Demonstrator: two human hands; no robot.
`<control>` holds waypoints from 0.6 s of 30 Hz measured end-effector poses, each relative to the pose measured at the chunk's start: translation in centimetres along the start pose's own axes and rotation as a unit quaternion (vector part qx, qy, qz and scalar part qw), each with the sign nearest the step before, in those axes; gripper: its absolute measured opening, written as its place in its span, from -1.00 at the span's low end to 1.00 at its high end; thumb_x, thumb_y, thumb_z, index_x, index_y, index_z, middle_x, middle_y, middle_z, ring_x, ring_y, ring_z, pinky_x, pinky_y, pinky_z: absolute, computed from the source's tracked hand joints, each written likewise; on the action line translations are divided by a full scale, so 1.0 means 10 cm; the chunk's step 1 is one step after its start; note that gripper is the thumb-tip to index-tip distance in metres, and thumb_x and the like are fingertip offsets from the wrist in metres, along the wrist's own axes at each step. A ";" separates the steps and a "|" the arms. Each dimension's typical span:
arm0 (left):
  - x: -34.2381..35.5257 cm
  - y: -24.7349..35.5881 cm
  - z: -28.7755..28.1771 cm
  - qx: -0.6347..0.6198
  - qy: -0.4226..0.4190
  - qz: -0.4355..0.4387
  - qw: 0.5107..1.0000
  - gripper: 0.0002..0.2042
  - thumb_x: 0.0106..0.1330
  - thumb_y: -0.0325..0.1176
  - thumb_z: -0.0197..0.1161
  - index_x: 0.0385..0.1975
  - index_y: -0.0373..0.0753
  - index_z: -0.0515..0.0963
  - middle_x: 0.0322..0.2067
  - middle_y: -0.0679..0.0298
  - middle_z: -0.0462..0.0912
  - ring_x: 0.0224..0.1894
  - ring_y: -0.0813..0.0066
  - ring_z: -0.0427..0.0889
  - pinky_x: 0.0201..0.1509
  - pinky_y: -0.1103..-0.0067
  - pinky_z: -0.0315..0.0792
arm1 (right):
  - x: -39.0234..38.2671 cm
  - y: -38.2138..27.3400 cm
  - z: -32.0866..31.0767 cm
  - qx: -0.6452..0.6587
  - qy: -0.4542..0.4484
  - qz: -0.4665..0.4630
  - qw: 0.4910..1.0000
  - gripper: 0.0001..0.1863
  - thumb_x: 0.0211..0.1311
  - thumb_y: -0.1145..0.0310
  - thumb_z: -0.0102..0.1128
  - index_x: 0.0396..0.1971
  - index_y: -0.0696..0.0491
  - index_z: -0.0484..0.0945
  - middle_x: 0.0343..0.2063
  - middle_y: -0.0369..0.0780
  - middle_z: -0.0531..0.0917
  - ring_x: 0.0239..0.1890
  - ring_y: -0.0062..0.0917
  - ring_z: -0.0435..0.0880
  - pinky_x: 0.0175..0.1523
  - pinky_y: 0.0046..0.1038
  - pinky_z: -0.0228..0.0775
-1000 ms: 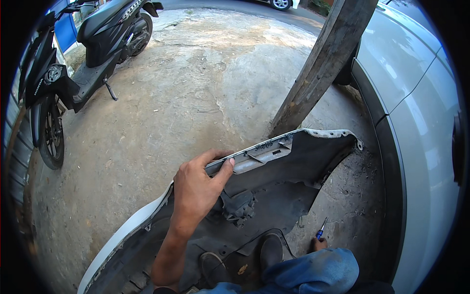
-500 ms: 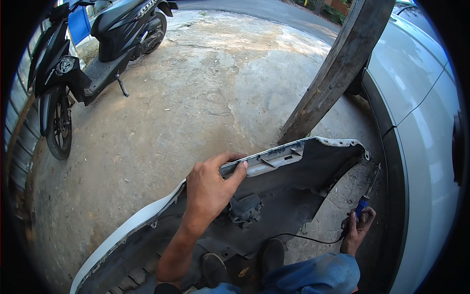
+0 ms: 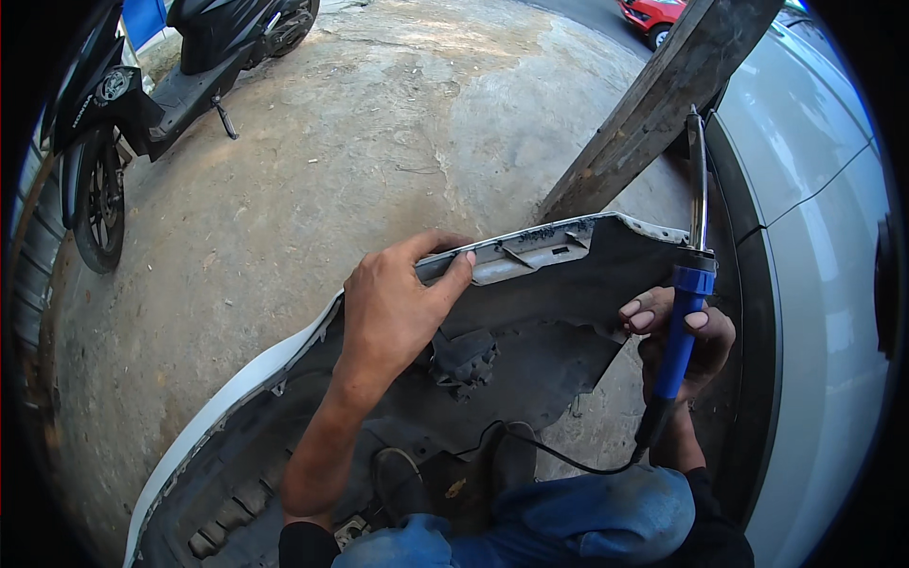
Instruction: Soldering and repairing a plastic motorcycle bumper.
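Observation:
A car bumper, dark inside with a white outer rim, leans across my legs. My left hand is closed on its upper edge, thumb on the inner side, beside a pale ribbed flange. My right hand grips the blue handle of a soldering iron near the bumper's right end. The iron stands nearly upright, its metal shaft and tip pointing up. From the handle's lower end a black cord runs left over the bumper. A dark block-like fitting sits on the bumper's inside.
A pale car body stands close on my right. Beyond the bumper's edge rises a slanting wooden post. A black scooter is parked at the far left on the concrete floor. A red car shows on the road.
My right hand has raised the soldering iron up and closer to view, turning it more upright. My left hand keeps its hold on the bumper. The view has tilted, and a red car has appeared.

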State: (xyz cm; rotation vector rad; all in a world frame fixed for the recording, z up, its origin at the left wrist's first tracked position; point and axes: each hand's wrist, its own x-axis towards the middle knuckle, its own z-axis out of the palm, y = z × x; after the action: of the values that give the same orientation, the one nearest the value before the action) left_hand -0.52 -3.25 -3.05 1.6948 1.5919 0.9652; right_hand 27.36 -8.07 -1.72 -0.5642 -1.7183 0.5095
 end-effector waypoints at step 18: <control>0.00 0.00 -0.02 -0.009 -0.006 -0.015 1.000 -0.67 0.37 -0.08 0.42 -0.06 -0.19 0.80 -0.25 0.05 0.84 -0.10 0.16 0.85 0.05 0.39 0.60 | -0.12 -0.08 0.22 -0.107 0.033 0.137 0.984 -0.60 0.43 0.10 0.23 -0.10 0.16 0.44 -0.32 -0.18 0.63 -0.34 -0.57 0.57 -0.16 -0.48 0.45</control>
State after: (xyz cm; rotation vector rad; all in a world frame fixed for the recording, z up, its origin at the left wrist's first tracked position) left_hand -0.68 -3.28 -3.01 1.6569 1.5911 0.9518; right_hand 25.35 -9.54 -2.63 -0.9700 -1.6510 0.4960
